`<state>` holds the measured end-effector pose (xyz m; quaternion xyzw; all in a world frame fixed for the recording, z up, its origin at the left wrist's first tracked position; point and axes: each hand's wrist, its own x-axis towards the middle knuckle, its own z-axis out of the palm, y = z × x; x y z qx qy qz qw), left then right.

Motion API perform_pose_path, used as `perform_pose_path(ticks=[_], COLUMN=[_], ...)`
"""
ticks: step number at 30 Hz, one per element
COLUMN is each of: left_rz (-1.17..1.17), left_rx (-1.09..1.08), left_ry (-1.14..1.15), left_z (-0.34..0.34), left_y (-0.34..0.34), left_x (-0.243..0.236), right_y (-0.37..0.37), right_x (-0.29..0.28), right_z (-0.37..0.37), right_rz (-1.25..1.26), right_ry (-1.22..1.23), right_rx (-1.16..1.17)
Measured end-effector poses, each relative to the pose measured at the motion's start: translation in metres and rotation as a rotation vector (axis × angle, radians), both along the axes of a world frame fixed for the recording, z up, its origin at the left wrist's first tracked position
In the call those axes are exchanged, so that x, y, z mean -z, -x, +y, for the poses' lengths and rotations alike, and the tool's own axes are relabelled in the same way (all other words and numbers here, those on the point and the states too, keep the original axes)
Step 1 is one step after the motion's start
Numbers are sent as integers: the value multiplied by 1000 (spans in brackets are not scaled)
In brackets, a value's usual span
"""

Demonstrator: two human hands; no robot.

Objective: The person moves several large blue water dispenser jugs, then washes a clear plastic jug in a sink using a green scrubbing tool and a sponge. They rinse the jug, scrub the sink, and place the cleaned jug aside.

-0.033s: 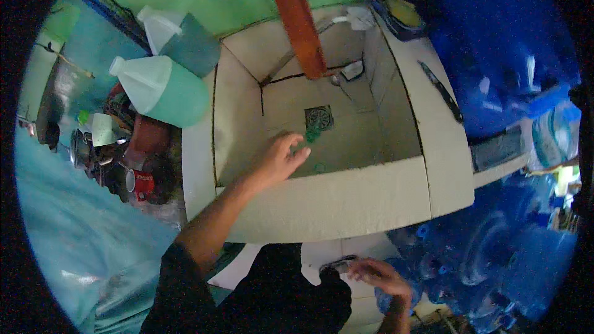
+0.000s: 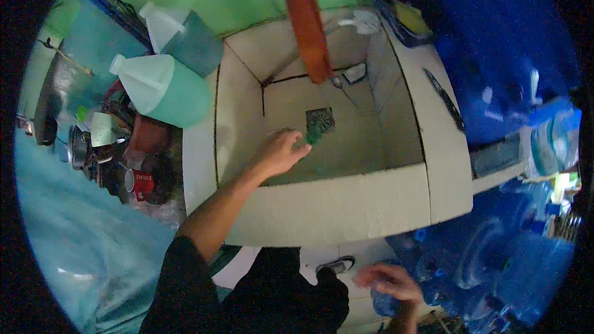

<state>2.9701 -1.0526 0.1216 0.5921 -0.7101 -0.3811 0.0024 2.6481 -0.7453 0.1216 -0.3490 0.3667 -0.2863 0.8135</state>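
1. Tiled sink [image 2: 334,209]: it stands in front.
2. Left hand [image 2: 281,153]: inside it, bent and narrow; whether it grips, I cannot tell.
3. Right hand [image 2: 393,283]: outside, blurred; its hold I cannot tell.
4. Drain [image 2: 322,116]: in the sink's bottom.
5. Green thing [image 2: 314,135]: at the left hand's tip; a loose pinch could drop it drainward.

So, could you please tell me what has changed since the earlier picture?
The right hand has shifted slightly rightward, away from the shoe. A small green ring near the front of the basin no longer shows clearly. The left hand stays by the green piece; the knife stayed put.
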Motion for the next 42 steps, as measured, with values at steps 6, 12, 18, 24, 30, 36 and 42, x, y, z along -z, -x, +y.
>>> perform_pose_path(ticks=[6,12,18,24,30,36,42], left_rz=[-333,-277,-202,-119,-148,-173,-126], left_rx=[151,137,137,-136,59,243,130], left_ry=[-121,-295,-218,-393,-153,166,-287], left_z=[-89,-90,-81,-70,-46,-15,-28], left_y=[-29,-39,-39,-40,-46,-60,-63], left_x=[179,255,286,326,367,376,364], right_y=[-1,-98,-162,-168,-158,-164,-180], right_x=[-80,155,307,338,344,301,294], right_z=[-252,-429,-441,-415,-427,-427,-417], right_rz=[252,857,1158,1314,1121,872,1000], right_ry=[387,491,1051,1145,1064,-95,1017], right_rx=[-127,-716,-560,-509,-516,-386,-469])
